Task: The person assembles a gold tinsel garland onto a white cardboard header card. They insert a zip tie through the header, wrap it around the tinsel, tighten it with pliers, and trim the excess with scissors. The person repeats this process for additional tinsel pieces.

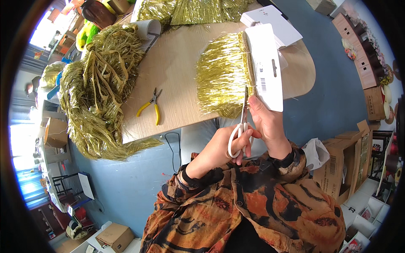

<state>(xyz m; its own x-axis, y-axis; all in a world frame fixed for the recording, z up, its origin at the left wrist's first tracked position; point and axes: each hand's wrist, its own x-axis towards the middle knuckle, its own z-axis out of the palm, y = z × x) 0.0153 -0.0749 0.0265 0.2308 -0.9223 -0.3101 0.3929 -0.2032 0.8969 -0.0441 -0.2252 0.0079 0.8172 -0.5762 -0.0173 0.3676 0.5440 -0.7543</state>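
Observation:
My left hand (226,142) is shut on white-handled scissors (236,140), with fingers through the loops. The blades point up and away from me, at the bound edge of a gold tinsel fringe (221,76). The fringe lies folded along a white hanging card (269,69), which bears a printed code and has a slot at its side. Thin ties appear to hold fringe and card together. My right hand (267,121) grips the near end of the card and fringe, its thumb beside the blades. Fringe strands partly hide the blade tips.
Yellow-handled pliers (152,106) lie open on the wooden table (171,63). A large heap of gold fringe (101,85) hangs over the table's left edge. More fringe (196,11) lies at the back, and white cards (272,23) are stacked at the right. Cardboard boxes (332,167) stand on the floor.

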